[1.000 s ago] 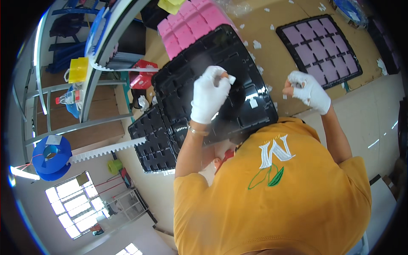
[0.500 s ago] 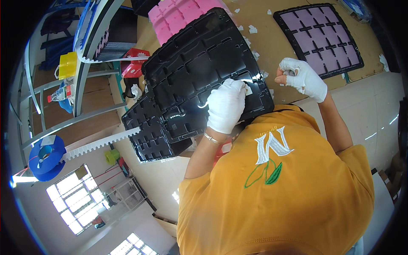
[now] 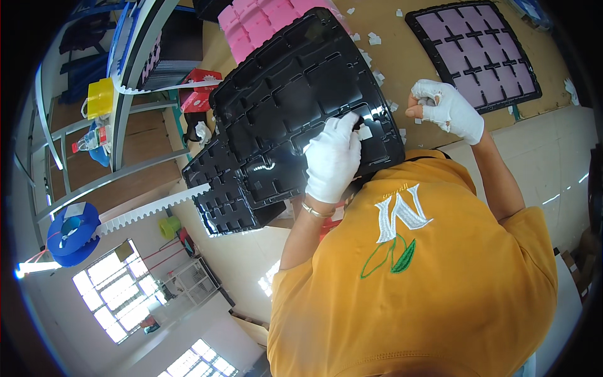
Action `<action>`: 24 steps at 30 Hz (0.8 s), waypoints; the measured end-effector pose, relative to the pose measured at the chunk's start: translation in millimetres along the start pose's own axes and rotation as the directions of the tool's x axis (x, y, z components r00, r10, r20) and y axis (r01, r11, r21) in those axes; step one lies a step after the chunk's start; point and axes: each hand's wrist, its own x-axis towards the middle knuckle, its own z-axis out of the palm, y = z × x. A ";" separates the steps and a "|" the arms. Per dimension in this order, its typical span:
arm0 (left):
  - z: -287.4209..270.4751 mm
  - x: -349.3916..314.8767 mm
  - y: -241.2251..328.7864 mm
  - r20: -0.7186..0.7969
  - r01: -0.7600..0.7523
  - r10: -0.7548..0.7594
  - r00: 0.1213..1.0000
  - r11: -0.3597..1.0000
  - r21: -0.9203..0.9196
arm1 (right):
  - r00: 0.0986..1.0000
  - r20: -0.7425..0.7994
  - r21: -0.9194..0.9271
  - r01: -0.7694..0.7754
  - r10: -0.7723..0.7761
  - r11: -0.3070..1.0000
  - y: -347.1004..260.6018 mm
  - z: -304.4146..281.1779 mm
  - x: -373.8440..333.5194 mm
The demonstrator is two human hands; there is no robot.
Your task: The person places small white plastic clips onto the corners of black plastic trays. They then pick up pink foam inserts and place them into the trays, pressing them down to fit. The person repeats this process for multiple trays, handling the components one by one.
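My left hand (image 3: 331, 160), in a white glove, rests on the near part of a large black plastic tray (image 3: 295, 94) with moulded compartments. Its fingers are bent together, and whatever lies under or between them is hidden. Beside its fingertips a small white paper piece (image 3: 365, 132) shows on the tray. Right of the tray, my right hand (image 3: 449, 113), in a white glove with bare fingertips, hovers near the table edge. Its fingers curl loosely, thumb apart from the index finger, and nothing shows between them.
Another black tray (image 3: 433, 38) with a pinkish sheet lies far right on the brown table (image 3: 389, 69). White paper scraps (image 3: 375, 39) are scattered between. Behind are pink moulded trays (image 3: 257, 25); lower left, more black trays (image 3: 217, 169). A metal frame carries a blue tape reel (image 3: 72, 234).
My left hand has shifted slightly, its fingers extending a little, and more of the white paper piece shows. My right hand has moved slightly up; the tray has stayed in place.
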 end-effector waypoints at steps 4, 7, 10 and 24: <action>0.8 2.5 -2.4 0.043 -0.073 0.074 0.996 0.997 -0.025 | 1.000 -0.010 -0.021 0.026 -0.026 0.999 -0.5 2.0 -0.4; 2.8 4.3 -0.8 0.021 -0.044 0.046 0.999 0.997 -0.070 | 0.999 -0.019 -0.048 0.048 -0.048 0.998 -0.2 2.6 -0.9; 2.6 6.3 1.5 0.021 -0.028 0.029 0.999 0.998 -0.055 | 0.999 -0.014 -0.032 0.029 -0.029 0.999 0.3 1.9 -3.0; 2.8 -16.5 4.6 -0.093 -0.334 0.342 0.935 0.938 0.087 | 0.998 -0.058 0.014 0.010 -0.010 1.000 -3.4 2.7 -22.2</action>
